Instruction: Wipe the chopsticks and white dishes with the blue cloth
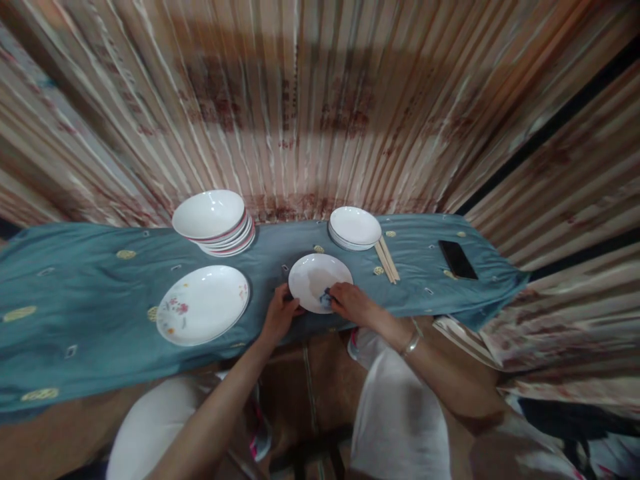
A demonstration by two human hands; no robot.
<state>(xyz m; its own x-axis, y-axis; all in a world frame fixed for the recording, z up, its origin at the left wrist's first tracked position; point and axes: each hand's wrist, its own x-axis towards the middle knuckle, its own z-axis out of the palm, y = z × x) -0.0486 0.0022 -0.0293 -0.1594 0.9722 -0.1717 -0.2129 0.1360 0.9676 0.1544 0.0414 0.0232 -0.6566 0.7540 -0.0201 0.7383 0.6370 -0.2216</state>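
Note:
A white plate [313,275] sits at the front edge of the cloth-covered table, right in front of me. My left hand [281,310] grips its left rim, with the thumb near the top edge. My right hand [351,303] reaches over the right side of the plate, its fingers closed on a small bluish cloth [325,298] pressed against the plate's inner surface. Much of that cloth is hidden under the fingers.
Stacked bowls [210,215] stand at the back left, behind a flowered oval plate [205,307]. A stack of small plates [355,227] is at the back, beside wooden chopsticks [387,260]. A black phone [458,259] lies right on the blue-green tablecloth [100,293]. Curtains hang behind.

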